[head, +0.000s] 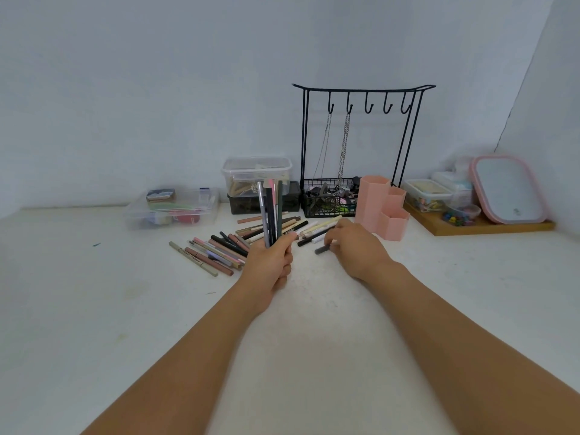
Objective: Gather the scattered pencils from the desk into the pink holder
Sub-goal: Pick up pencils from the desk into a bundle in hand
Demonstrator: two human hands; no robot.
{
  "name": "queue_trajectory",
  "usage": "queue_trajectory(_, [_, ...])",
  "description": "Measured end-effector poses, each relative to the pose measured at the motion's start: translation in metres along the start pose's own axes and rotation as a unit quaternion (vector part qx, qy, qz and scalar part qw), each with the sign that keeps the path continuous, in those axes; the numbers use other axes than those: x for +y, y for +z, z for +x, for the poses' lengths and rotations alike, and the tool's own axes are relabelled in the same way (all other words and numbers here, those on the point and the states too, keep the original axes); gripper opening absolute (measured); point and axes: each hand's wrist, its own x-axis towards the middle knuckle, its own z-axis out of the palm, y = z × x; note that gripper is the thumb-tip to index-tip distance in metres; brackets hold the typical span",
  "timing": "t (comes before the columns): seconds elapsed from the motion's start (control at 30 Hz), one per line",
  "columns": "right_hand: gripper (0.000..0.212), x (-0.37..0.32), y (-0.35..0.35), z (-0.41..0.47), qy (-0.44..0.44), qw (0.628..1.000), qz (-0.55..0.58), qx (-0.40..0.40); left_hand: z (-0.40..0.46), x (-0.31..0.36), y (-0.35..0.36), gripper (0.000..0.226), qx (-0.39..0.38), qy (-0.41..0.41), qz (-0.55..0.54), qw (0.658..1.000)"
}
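The left hand [272,262] is gripping a small bundle of pencils [270,211] upright, fingers curled round their lower ends. The right hand [351,243] is reaching down to the tabletop [94,309], its fingertips closing on a dark grey pencil [321,249] (whether it is lifting it yet, I cannot tell). The scattered pencils [219,246] are lying in a loose heap just behind both hands, and the pink holder [381,207], with its hexagonal cups, is standing just right of them, seemingly empty. Collecting is underway; next, the grey pencil likely joins the bundle before everything goes into the holder.
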Motion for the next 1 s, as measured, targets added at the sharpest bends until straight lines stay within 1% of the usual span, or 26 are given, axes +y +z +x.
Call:
queue_trajectory(0.07, [0.014, -0.004, -0.002, -0.002, -0.016, 1.0, 0.023, -0.002, 0.0, 0.0, 0.002, 0.033, 0.0, 0.008, 0.008, 1.0])
queue_trajectory(0.1, [0.012, -0.007, -0.003, -0.003, -0.024, 0.999, 0.048, 0.013, 0.0, -0.001, 0.003, 0.032, 0.0, 0.011, 0.01, 1.0])
queue_trajectory(0.17, [0.007, -0.014, -0.008, -0.004, -0.031, 0.986, 0.149, 0.072, 0.0, -0.002, 0.003, 0.03, 0.0, 0.019, 0.014, 1.0])
queue_trajectory(0.2, [0.005, -0.018, -0.012, -0.004, -0.024, 0.971, 0.211, 0.106, 0.0, -0.003, 0.003, 0.029, -0.002, 0.024, 0.017, 1.0])
queue_trajectory(0.27, [0.004, -0.026, -0.021, -0.006, 0.006, 0.929, 0.343, 0.142, 0.0, -0.004, 0.004, 0.027, -0.005, 0.034, 0.022, 0.999])
queue_trajectory(0.3, [0.006, -0.031, -0.025, -0.007, 0.023, 0.896, 0.422, 0.134, 0.001, -0.004, 0.004, 0.027, -0.007, 0.037, 0.026, 0.999])
queue_trajectory(0.33, [0.01, -0.036, -0.028, -0.008, 0.038, 0.856, 0.502, 0.116, 0.001, -0.005, 0.004, 0.028, -0.007, 0.04, 0.03, 0.999])
queue_trajectory(0.37, [0.012, -0.04, -0.03, -0.009, 0.044, 0.816, 0.569, 0.096, 0.002, -0.005, 0.005, 0.029, -0.009, 0.041, 0.033, 0.999])
queue_trajectory(0.4, [0.014, -0.042, -0.03, -0.01, 0.045, 0.785, 0.612, 0.081, 0.002, -0.005, 0.004, 0.031, -0.017, 0.039, 0.036, 0.998])
queue_trajectory(0.47, [0.018, -0.045, -0.03, -0.011, 0.046, 0.759, 0.646, 0.068, 0.002, -0.005, 0.004, 0.036, -0.055, 0.038, 0.04, 0.997])
queue_trajectory(0.57, [0.022, -0.047, -0.028, -0.011, 0.063, 0.736, 0.671, 0.066, -0.001, -0.004, 0.003, 0.041, -0.098, 0.037, 0.054, 0.993])
queue_trajectory(0.67, [0.013, -0.052, -0.021, -0.013, 0.071, 0.725, 0.684, 0.049, -0.002, -0.005, 0.001, 0.034, -0.117, 0.049, 0.085, 0.988])
queue_trajectory(0.77, [0.007, -0.057, -0.015, -0.015, 0.065, 0.745, 0.664, 0.021, -0.002, -0.005, 0.001, 0.024, -0.121, 0.056, 0.088, 0.987])
queue_trajectory(0.83, [0.011, -0.054, -0.015, -0.012, 0.064, 0.768, 0.637, 0.017, -0.003, -0.004, 0.002, 0.029, -0.095, 0.045, 0.07, 0.992])
queue_trajectory(0.87, [0.015, -0.049, -0.014, -0.01, 0.061, 0.793, 0.605, 0.034, -0.002, -0.003, 0.002, 0.032, -0.077, 0.037, 0.057, 0.995])
queue_trajectory(0.9, [0.019, -0.041, -0.013, -0.006, 0.058, 0.835, 0.543, 0.068, -0.002, -0.003, 0.002, 0.035, -0.062, 0.031, 0.045, 0.997])
queue_trajectory(0.93, [0.024, -0.03, -0.01, -0.003, 0.057, 0.884, 0.451, 0.106, -0.001, -0.002, 0.002, 0.037, -0.05, 0.027, 0.035, 0.998])
queue_trajectory(0.97, [0.031, -0.017, -0.004, 0.0, 0.062, 0.928, 0.345, 0.127, 0.0, -0.002, 0.002, 0.039, -0.04, 0.022, 0.026, 0.999])
queue_trajectory(1.0, [0.038, -0.004, 0.001, 0.001, 0.069, 0.958, 0.252, 0.122, 0.001, -0.002, 0.002, 0.04, -0.03, 0.016, 0.019, 0.999])
